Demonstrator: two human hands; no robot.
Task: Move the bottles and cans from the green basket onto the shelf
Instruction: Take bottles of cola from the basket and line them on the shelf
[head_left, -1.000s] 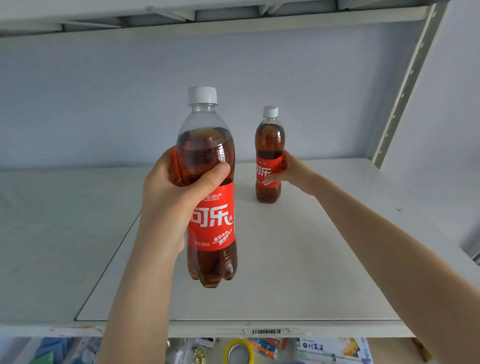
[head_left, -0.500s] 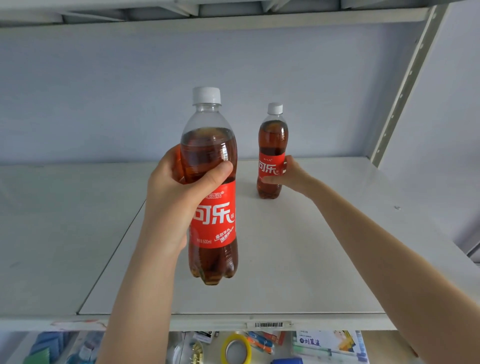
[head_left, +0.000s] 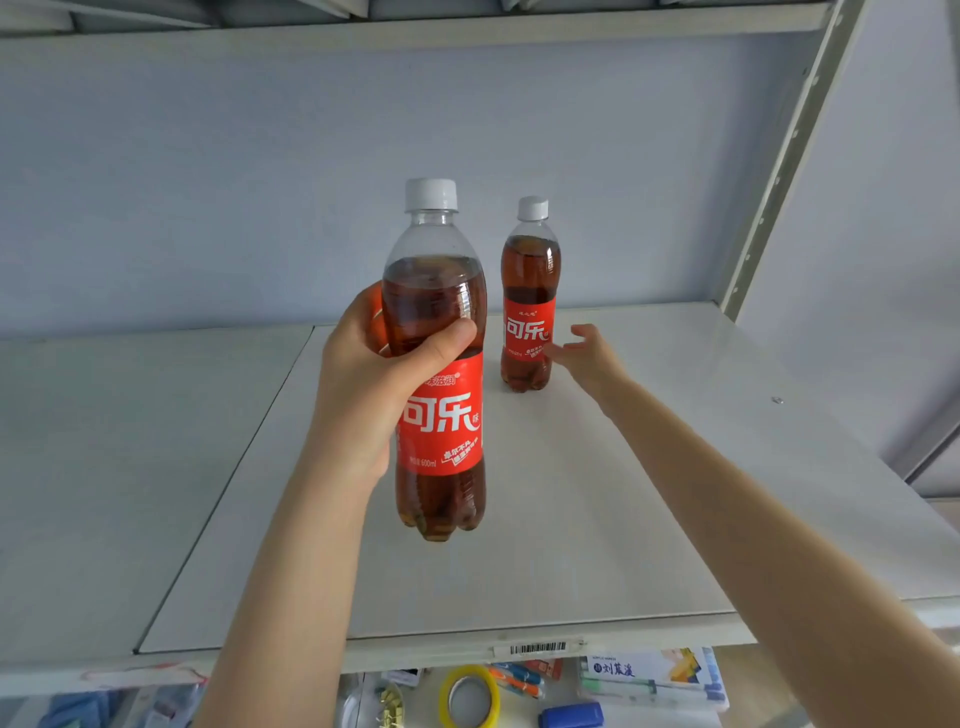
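Observation:
My left hand (head_left: 379, 384) grips a cola bottle (head_left: 439, 415) with a red label and white cap, holding it upright in the air above the front part of the white shelf (head_left: 597, 519). A second, same-looking cola bottle (head_left: 529, 306) stands upright near the back of the shelf. My right hand (head_left: 589, 358) hovers just to its right with fingers spread, a small gap between fingertips and bottle. The green basket is out of view.
A slotted metal upright (head_left: 779, 161) rises at the shelf's back right, and another shelf board (head_left: 415, 26) runs overhead. Below the front edge, with its barcode sticker (head_left: 537, 648), lie a yellow tape roll (head_left: 470, 696), pens and boxes.
My right hand has let go of the far bottle and drawn slightly back to the right, leaving it standing. The bottle in my left hand has edged forward over the shelf.

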